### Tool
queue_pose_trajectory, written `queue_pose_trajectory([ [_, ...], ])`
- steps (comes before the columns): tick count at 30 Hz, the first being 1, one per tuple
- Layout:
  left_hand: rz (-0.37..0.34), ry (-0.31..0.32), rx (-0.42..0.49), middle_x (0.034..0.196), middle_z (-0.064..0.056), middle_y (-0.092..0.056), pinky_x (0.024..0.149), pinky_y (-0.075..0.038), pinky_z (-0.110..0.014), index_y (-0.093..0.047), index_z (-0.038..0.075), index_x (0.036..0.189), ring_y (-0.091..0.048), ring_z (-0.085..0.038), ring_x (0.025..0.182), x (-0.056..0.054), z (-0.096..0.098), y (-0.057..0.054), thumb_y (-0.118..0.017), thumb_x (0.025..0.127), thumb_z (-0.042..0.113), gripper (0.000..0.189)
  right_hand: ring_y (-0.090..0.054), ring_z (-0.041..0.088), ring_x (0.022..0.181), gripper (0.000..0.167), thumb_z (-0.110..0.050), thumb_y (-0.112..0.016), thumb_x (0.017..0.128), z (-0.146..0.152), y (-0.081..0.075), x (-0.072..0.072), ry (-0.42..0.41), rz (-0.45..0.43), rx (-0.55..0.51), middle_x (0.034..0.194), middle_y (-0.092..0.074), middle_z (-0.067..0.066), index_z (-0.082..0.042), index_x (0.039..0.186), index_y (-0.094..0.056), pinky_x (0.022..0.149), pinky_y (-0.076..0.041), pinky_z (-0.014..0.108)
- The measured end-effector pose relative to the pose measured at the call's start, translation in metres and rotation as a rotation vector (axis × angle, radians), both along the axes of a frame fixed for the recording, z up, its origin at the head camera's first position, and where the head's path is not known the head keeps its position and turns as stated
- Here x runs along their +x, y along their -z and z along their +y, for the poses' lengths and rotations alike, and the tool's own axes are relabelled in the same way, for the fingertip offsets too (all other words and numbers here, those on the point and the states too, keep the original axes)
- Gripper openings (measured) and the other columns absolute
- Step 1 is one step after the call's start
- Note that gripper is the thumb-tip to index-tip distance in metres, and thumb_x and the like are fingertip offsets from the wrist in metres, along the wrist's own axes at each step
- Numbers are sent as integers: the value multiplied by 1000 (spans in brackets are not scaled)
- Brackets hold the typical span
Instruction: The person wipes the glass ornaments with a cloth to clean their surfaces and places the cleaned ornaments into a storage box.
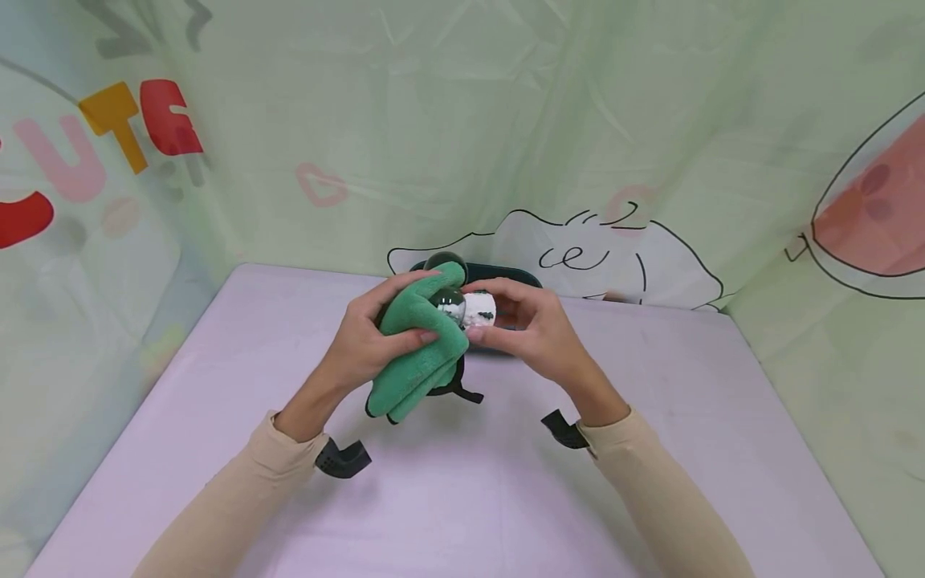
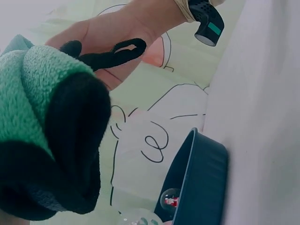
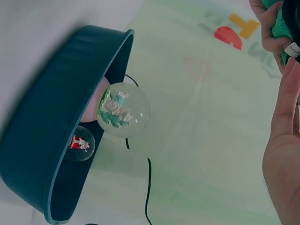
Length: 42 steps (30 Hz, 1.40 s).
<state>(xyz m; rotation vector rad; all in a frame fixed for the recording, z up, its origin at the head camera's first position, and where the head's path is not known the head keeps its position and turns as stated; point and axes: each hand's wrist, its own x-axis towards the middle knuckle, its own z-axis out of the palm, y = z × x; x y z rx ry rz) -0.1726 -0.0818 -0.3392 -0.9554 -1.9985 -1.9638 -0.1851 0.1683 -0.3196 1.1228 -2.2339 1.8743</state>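
My left hand [image 1: 364,337] grips a folded green towel [image 1: 419,345] with black edging and a black hanging loop. The towel wraps partly around the glass ball of a snow globe [image 1: 451,302]. By its white, dark-marked base, my right hand [image 1: 538,325] pinches that globe between thumb and fingers, lying sideways above the table. In the left wrist view, towel folds [image 2: 47,70] cover much of the left hand. The right wrist view shows the right hand [image 3: 286,159] at the edge, and the held globe is hidden there.
Behind the hands, a dark teal basin [image 3: 42,117] stands on the lilac-covered table [image 1: 462,498]. Inside are a larger snow globe [image 3: 124,112] on a pink base, rising above the rim, and a smaller globe [image 3: 80,144] with a red-and-white figure. A printed curtain [image 1: 462,120] hangs behind.
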Motion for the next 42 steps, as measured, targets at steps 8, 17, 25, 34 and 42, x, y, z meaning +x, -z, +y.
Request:
queue_pose_trajectory([
  [8,4,-12,5,133,-6,-65,95,-52,-34,-60,10,140,-62,-24,112,1,1,-2,-83,82,4,62,-65,25,94,42,4,-75,87,1,1,0,-41,-65,-37,119,-66,9,3,128,-64,83,-57,30],
  [17,-29,-41,-13,136,-6,-62,94,-52,-34,-59,11,140,-60,-24,114,0,0,-4,-80,84,5,60,-64,20,101,52,9,-83,77,-6,2,0,84,308,50,119,-66,8,-3,126,-68,82,-59,31],
  [25,-38,-36,-17,135,-5,-63,92,-53,-34,-59,15,141,-61,-24,112,-2,0,-3,-81,86,9,59,-63,20,99,42,-26,-78,91,-8,3,-3,133,581,72,117,-65,13,-1,123,-69,80,-54,24],
  [34,-92,-50,-55,130,-3,-64,87,-55,-36,-60,22,140,-63,-24,107,-3,1,-3,-80,88,11,57,-62,28,110,48,8,-84,76,-7,1,-4,124,772,134,119,-63,17,0,121,-69,91,-51,23],
  [42,-136,-47,-80,128,-4,-65,88,-55,-37,-61,22,139,-64,-23,107,-3,0,-2,-80,88,15,55,-60,32,115,48,19,-76,75,-5,0,-5,137,871,187,121,-63,18,-4,118,-71,88,-52,27],
])
